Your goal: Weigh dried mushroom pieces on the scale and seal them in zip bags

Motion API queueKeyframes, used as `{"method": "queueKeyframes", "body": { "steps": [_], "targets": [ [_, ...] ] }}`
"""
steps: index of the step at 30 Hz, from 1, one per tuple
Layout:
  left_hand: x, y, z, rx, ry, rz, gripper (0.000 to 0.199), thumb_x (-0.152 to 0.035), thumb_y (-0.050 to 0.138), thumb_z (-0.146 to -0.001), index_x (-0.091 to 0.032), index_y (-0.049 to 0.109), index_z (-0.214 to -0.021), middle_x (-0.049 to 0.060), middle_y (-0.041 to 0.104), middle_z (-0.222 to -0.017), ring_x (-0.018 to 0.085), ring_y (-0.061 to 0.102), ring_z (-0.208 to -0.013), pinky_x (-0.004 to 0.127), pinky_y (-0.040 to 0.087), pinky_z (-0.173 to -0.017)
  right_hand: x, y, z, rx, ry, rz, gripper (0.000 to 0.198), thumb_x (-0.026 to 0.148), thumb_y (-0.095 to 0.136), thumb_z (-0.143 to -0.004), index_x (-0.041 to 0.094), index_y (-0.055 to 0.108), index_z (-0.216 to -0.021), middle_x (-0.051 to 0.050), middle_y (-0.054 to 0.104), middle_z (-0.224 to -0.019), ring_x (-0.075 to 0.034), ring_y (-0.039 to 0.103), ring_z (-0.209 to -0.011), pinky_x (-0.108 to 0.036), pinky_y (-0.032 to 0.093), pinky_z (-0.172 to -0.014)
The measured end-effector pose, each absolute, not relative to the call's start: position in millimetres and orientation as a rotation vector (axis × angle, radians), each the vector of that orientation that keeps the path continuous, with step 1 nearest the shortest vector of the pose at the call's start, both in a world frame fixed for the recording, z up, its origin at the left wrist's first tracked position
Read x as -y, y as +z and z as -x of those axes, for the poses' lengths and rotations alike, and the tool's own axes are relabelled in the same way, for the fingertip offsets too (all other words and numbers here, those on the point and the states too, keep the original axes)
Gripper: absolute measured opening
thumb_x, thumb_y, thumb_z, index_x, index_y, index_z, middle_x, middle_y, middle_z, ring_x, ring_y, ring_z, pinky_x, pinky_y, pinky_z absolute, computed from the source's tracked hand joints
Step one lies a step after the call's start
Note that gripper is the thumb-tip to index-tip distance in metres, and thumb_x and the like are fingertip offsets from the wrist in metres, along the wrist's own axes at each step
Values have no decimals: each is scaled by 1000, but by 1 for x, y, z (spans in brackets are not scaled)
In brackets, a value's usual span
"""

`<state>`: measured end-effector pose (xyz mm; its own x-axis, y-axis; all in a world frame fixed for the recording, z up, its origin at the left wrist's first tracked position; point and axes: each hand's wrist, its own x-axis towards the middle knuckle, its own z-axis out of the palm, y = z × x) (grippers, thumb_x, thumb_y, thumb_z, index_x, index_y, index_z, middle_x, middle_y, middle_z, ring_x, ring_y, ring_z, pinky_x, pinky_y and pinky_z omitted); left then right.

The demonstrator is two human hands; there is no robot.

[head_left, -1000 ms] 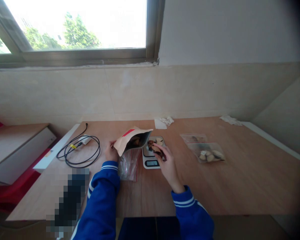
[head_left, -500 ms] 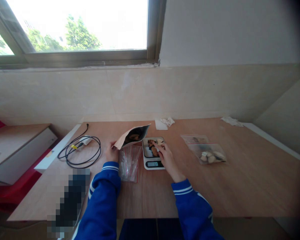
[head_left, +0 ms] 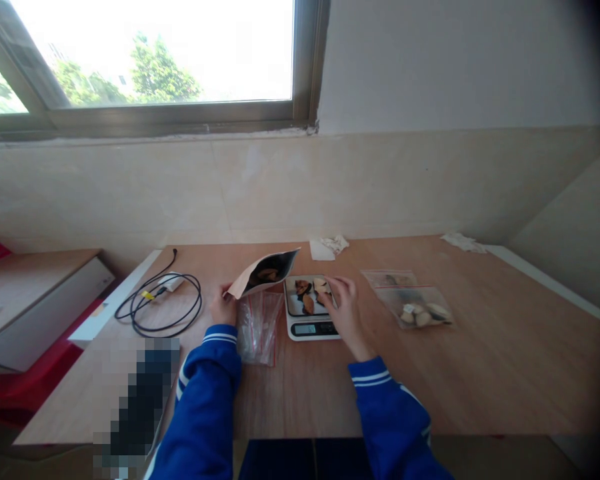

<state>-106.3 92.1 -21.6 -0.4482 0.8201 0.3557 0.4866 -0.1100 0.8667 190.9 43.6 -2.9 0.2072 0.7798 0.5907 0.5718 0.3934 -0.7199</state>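
Observation:
My left hand (head_left: 223,307) grips the edge of a light brown pouch (head_left: 240,284), whose open mouth tilts up to the right. Dark brown dried pieces (head_left: 269,273) lie inside it. Beside the pouch, a white digital scale (head_left: 297,337) carries brown dried pieces (head_left: 307,305) on its platform. At the platform's right side, the thumb and fingers of my right hand (head_left: 344,310) close around a pale dried slice (head_left: 321,285). Clear zip bags (head_left: 261,333) with red seals lie under the pouch, left of the scale.
Clear zip bags with pale dried pieces (head_left: 423,314) lie at the right. A coiled black cable (head_left: 200,303) and white adapter (head_left: 173,281) lie at the left, above a blurred dark object (head_left: 150,393). Crumpled tissue (head_left: 336,245) and another tissue (head_left: 463,242) sit by the wall.
My right hand has moved slightly right, from the brown pieces to the pale slice, uncovering more of the platform and display. My left hand and the pouch have stayed put.

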Motion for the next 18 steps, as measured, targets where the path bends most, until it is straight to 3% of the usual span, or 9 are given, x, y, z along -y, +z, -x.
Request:
{"method": "queueKeyframes", "body": {
  "steps": [4,9,18],
  "targets": [
    [-92,-26,107,-1849,1576,-1482,27,-23,62,-68,-19,66,-94,7,72,-91,26,67,-88,39,52,-81,-27,37,-185,1358,284,1170,26,32,46,-92,18,62,-107,-12,52,-109,-22,54,-104,-39,50,-88],
    [-94,-33,109,-1768,1628,-1525,28,-26,60,-71,-18,66,-97,8,72,-93,27,67,-92,40,52,-83,-1,89,-160,1712,485,967,25,25,41,-95,22,65,-104,-7,60,-102,-19,58,-101,-34,49,-89],
    [-97,-34,107,-1806,1642,-1545,24,-26,58,-75,-19,67,-96,6,73,-95,24,68,-91,38,53,-83,-11,113,-135,2252,314,1055,33,12,40,-93,17,66,-112,-10,66,-106,-21,60,-104,-38,47,-94]
  ]
}}
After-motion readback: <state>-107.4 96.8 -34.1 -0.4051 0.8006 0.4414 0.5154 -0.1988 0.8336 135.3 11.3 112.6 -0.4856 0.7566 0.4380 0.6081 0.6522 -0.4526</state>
